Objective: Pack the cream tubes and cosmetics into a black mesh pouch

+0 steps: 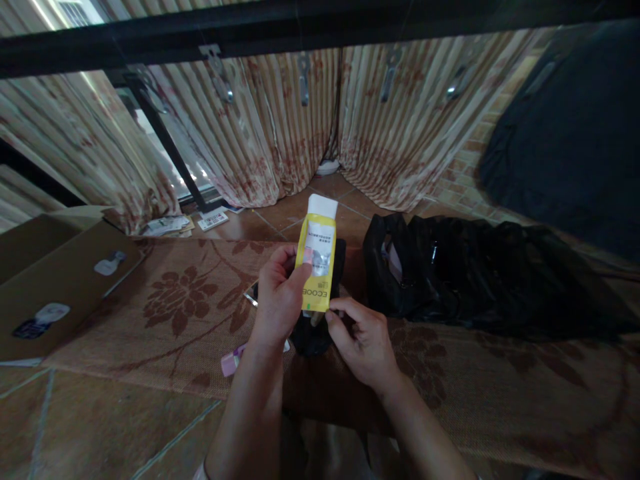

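Note:
My left hand (281, 288) grips a yellow packet (317, 293) by its left side, thumb pressed on the front. The packet is held tilted up, with a silvery-white label on its face, dark print that reads upside down and a white piece at its top end. At the packet's lower right corner, the thumb and forefinger of my right hand (364, 339) are pinched together on its edge. Under the packet lies a black bag (311, 337), partly covered by it and by my hands. A pink-purple object (232, 362) rests beside my left forearm.
Several black bags (450, 273) stand in a row at right on the patterned cloth (180, 300). An open cardboard box (65, 293) is at left. Papers (170, 225) lie on the tiled floor by the curtains (280, 133). A dark bar (280, 30) crosses overhead.

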{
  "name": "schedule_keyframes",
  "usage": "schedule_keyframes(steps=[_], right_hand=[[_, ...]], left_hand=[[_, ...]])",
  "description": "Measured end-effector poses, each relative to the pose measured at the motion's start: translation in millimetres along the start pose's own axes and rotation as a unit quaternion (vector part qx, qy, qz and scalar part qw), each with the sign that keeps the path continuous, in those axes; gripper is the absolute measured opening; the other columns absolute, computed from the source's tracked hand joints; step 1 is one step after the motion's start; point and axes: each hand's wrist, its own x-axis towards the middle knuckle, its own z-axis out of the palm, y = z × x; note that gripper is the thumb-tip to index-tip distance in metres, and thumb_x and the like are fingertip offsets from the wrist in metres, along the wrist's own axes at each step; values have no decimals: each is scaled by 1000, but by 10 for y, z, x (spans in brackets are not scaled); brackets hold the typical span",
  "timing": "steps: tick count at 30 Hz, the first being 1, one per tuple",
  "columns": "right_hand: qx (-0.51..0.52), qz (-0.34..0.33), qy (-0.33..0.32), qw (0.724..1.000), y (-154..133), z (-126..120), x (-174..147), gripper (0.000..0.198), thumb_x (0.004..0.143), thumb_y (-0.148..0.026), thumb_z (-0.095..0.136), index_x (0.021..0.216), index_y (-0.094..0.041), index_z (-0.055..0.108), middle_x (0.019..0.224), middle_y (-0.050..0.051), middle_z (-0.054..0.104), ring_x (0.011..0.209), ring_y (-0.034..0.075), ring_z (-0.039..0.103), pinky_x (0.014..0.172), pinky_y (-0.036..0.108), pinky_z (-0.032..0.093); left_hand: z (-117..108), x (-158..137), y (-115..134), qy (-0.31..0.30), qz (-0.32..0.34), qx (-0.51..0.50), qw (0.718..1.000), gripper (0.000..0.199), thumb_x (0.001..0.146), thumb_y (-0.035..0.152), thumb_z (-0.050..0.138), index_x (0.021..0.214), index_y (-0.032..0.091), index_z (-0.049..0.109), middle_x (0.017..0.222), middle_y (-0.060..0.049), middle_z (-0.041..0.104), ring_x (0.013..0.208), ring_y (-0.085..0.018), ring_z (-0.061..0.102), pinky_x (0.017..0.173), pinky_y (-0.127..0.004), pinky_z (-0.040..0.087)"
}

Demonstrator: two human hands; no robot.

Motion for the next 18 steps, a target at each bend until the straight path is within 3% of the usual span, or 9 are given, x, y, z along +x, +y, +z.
schedule_keyframes(steps=[18], right_hand=[[-1,-6,6,1000,-10,2,-3,11,86,-17,54,85,-16,66,68,0,61,58,10,55,57,21,42]], left_hand=[[-1,-2,7,-5,5,3,1000,18,71,23,65,86,17,58,81,-1,71,63,-13,65,53,-20,46]])
